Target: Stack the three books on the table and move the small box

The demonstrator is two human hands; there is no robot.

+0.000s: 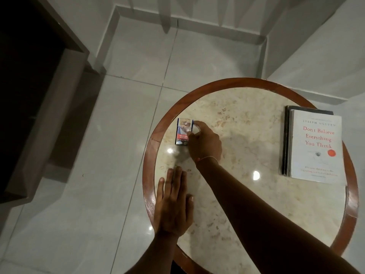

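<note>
Nearest the camera, the left hand (173,204) lies flat with fingers spread a little on the table (246,194), holding nothing. Further away, near the left rim, the box (182,133) lies on the marble top. The right hand (204,144) has its fingers closed on the right side of the box. Well apart, at the right edge, the books (314,145) lie in a stack, a white cover on top
</note>
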